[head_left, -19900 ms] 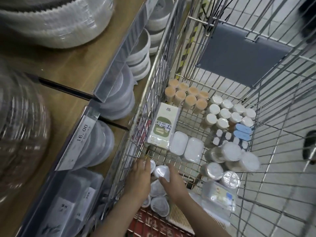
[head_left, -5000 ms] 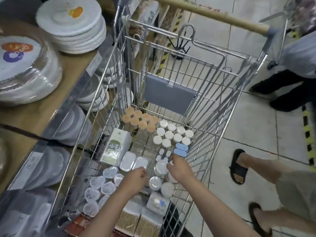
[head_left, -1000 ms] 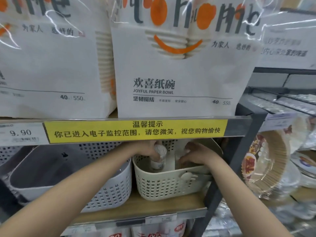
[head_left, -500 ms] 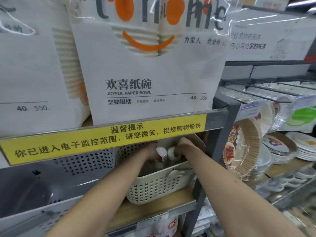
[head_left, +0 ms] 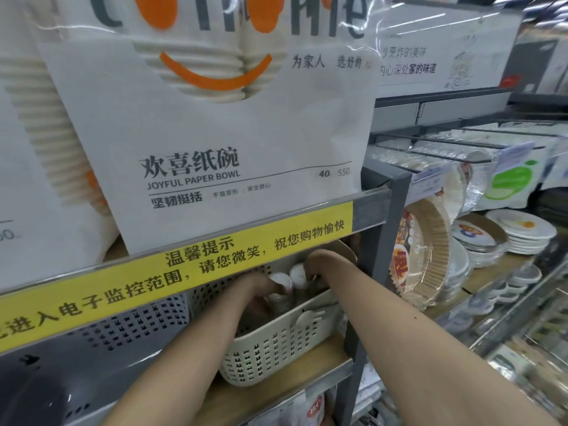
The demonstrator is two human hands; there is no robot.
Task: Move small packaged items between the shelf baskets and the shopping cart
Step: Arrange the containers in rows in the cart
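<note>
Right, both my arms reach under the yellow strip (head_left: 196, 272) into the cream basket (head_left: 273, 348) on the wooden shelf (head_left: 276, 382). My left hand (head_left: 258, 284) curls round a small jar with a white ribbed lid (head_left: 280, 279) — fingers wrapped on it, jar low inside the basket. My right hand (head_left: 319, 265) grips a second white-lidded jar (head_left: 298, 273), just beside the first, the two lids nearly touching. Both jars sit at the back half of the basket, partly hidden by the strip above. Left of it sits a grey basket (head_left: 132, 327), its inside dark — I can't tell what it holds. Above, big packs of paper bowls (head_left: 209, 142) fill the upper shelf. Off to my right, wrapped paper plates (head_left: 430, 256) lean and stack on the next rack.
</note>
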